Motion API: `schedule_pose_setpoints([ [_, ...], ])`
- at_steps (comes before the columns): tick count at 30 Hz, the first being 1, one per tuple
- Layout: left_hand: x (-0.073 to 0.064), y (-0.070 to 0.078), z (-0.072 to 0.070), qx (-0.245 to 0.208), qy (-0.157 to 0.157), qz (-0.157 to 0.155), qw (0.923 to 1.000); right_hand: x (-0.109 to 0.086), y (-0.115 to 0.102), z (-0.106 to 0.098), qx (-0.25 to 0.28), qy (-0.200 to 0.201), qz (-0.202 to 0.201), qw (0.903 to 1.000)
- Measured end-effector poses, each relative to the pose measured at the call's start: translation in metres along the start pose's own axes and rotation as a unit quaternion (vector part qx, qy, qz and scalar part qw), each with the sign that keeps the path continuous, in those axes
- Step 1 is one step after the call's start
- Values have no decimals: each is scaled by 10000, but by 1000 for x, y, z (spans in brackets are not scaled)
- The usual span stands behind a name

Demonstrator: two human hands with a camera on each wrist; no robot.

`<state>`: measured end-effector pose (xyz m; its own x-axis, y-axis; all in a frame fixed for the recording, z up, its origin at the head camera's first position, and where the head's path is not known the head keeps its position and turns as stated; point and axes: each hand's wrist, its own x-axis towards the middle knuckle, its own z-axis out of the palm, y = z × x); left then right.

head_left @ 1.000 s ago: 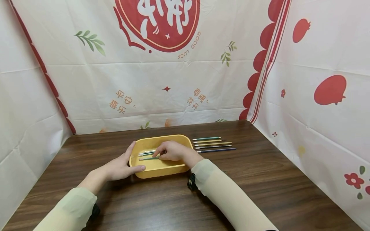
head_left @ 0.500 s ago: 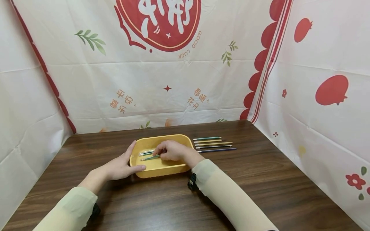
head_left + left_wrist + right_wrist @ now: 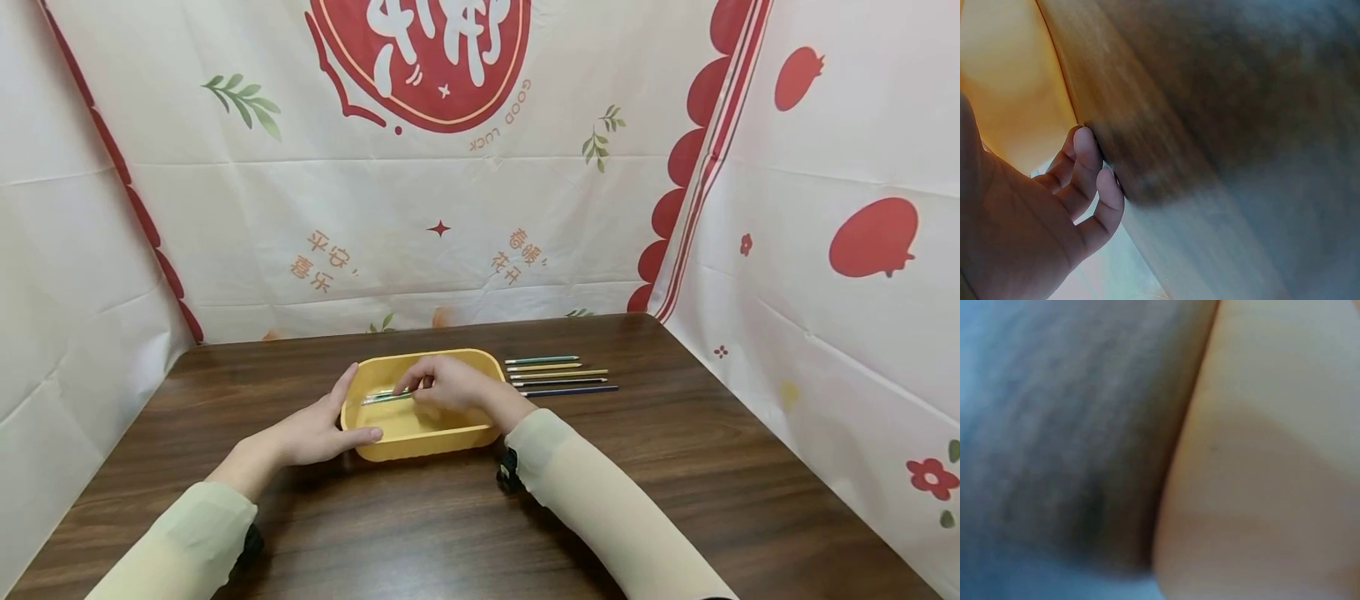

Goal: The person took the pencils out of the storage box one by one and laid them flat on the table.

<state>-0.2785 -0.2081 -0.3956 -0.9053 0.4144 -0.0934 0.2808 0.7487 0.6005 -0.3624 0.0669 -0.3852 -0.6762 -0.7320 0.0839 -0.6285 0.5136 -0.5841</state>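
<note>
A yellow plastic bin (image 3: pixel 431 443) stands on the table. My left hand (image 3: pixel 311 432) holds its left end, thumb on the front rim and fingers along the outer side. The left wrist view shows this hand's fingers (image 3: pixel 1088 153) slightly bent beside the bin's wall. Inside the bin, my right hand (image 3: pixel 453 387) has its thumb and index finger pinched on a green pencil (image 3: pixel 390 398). Other pencils lie close against it at the back, partly covered by the fingers. The right wrist view is blurred and shows only the bin's outer wall (image 3: pixel 1254 462).
Right of the bin, several pencils lie side by side on the table, among them a teal pencil (image 3: pixel 543 360), a yellow pencil (image 3: pixel 558 374) and a dark blue pencil (image 3: pixel 573 390). The brown wooden table (image 3: pixel 420 525) is bordered by a printed white cloth (image 3: pixel 390 200) at the back and sides.
The green pencil under my right hand, earlier apart at the front, has moved back and now lies against the others in the bin. My left hand keeps its hold.
</note>
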Motion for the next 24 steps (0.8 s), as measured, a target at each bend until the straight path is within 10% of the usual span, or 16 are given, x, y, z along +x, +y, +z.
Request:
schedule_pose_setpoints([
  [24,2,-1,1,-9,-63,-43,10000,-71,3,-68,-271,602,-2,9978],
])
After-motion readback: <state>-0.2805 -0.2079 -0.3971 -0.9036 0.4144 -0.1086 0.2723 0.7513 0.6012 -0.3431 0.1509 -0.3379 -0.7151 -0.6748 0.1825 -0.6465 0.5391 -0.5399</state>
